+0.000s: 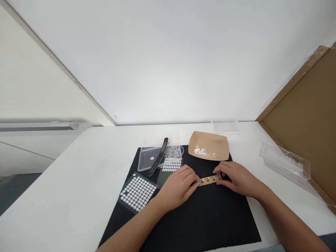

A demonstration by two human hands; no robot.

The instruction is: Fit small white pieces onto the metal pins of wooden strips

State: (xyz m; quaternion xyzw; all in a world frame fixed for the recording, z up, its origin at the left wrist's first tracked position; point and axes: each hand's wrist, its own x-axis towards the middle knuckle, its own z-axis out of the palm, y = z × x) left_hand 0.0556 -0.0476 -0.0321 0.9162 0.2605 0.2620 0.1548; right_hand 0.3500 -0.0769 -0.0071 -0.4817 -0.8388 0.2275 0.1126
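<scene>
A short tan strip (210, 180) with several small shiny metal pieces in a row along it lies on the black mat (210, 217). My left hand (179, 185) has its fingertips closed on the strip's left end, with a small pale bit showing at the tips that I cannot make out. At the other end, my right hand (235, 178) pinches the strip between thumb and fingers, close to the last metal piece. Fingers cover both ends of the strip.
Sheets of white oval stickers (139, 191) lie left of my hands. Behind them are a black curved nail file (158, 156) and a clear case (147, 159) of thin clear pieces. A brown paper tray (208, 140) holds white flakes. Clear boxes (286, 161) stand right, beside cardboard (301, 101).
</scene>
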